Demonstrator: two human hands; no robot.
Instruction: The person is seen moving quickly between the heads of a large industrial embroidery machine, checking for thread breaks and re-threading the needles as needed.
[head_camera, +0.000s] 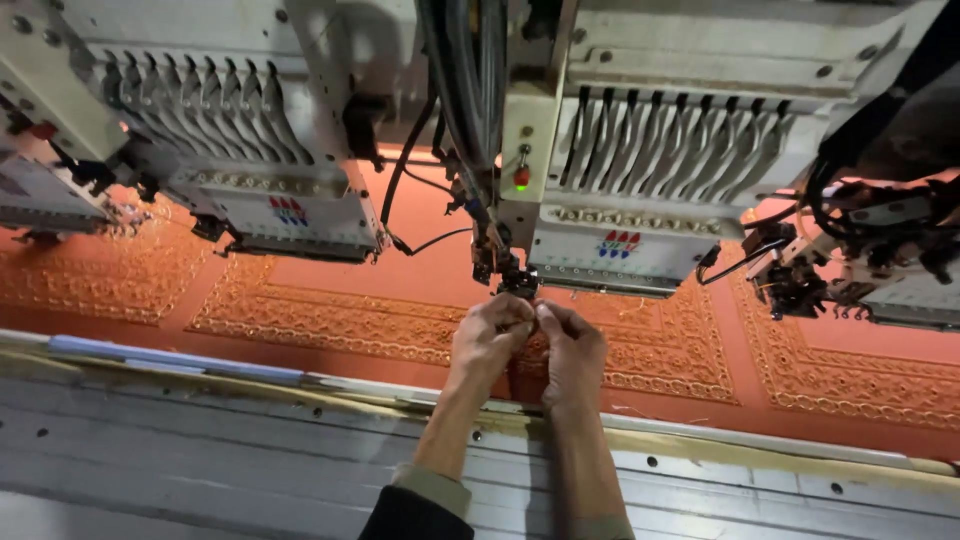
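Nearest: grey metal frame rail with bolt holes (300, 440) across the front, both forearms reaching over it.

Left hand (490, 335) and right hand (572, 345) are touching, fingertips pinched together just under the needle area. Both closed on something too fine to make out, probably a thread end; can't confirm.

Under them: stretched orange fabric with gold embroidered border panels (330, 315), flat on the bed. Loose thread bits lie on it near the right hand.

Just above the fingers: dark needle and presser-foot assembly (508, 272) of the white multi-needle embroidery head (640, 170). A second white head (240, 130) sits farther left, untouched.

Judgement: looks like threading or re-tying at the needle. Next move calls for a steady pinch and fine aim, keeping fingers clear of the point.
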